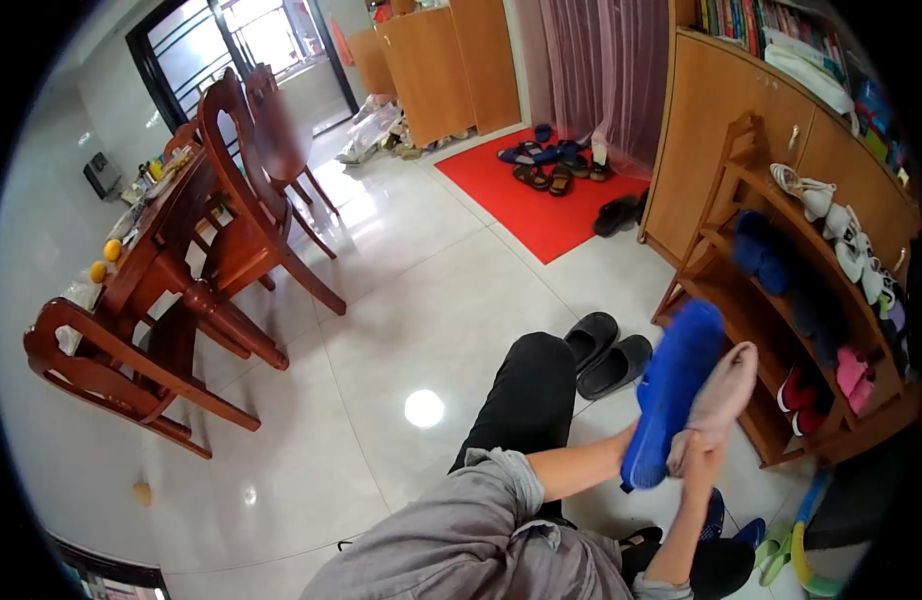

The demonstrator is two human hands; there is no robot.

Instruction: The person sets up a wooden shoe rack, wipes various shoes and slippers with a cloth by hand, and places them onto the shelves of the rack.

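Observation:
A blue shoe (673, 385) is held up, slightly blurred, with its sole side facing the camera. My left hand (629, 448) is at its lower left edge, the fingers mostly hidden behind it. Against the shoe's right side lies a long beige-pink piece (723, 393), soft-looking like cloth or an insole; which one I cannot tell. My right hand (701, 455) is closed round its lower part.
A wooden shoe rack (716, 240) with several shoes stands at the right, before a cabinet (701, 120). Black slippers (617, 366) lie beyond my knee. Sandals sit on a red mat (501, 205). Wooden chairs (231, 240) and a table (146, 235) stand left.

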